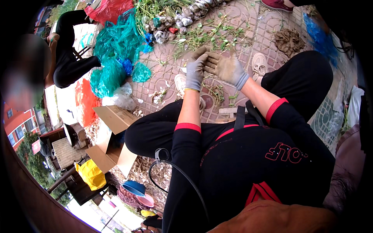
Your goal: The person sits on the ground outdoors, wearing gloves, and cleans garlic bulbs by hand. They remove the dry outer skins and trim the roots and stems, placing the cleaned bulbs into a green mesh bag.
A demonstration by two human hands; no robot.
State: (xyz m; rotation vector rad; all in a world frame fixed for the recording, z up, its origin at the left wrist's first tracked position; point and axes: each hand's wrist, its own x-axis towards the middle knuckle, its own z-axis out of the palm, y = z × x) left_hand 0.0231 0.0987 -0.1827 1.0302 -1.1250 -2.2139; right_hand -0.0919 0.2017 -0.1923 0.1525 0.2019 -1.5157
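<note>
My left hand (196, 69) and my right hand (228, 70) wear grey knit gloves with brown-stained palms. They are held out together above the paving, between my knees. The right palm faces up, its fingers stretched toward the left hand. Loosely bent, the left fingers meet the right fingertips, and part of them is hidden there. Nothing shows in either hand. Beyond them, loose green plant cuttings (213, 37) lie scattered over the bricks. Farther back is a row of plants (167, 7) whose bases are wrapped in small plastic bags (186, 17).
Teal plastic bags (116, 39) and a red bag (112, 11) are heaped at the left. An open cardboard box (116, 120) stands beside my left knee. A mud pile (288, 42) and a blue bag (318, 37) lie at the right. Another person's legs (74, 70) show at far left.
</note>
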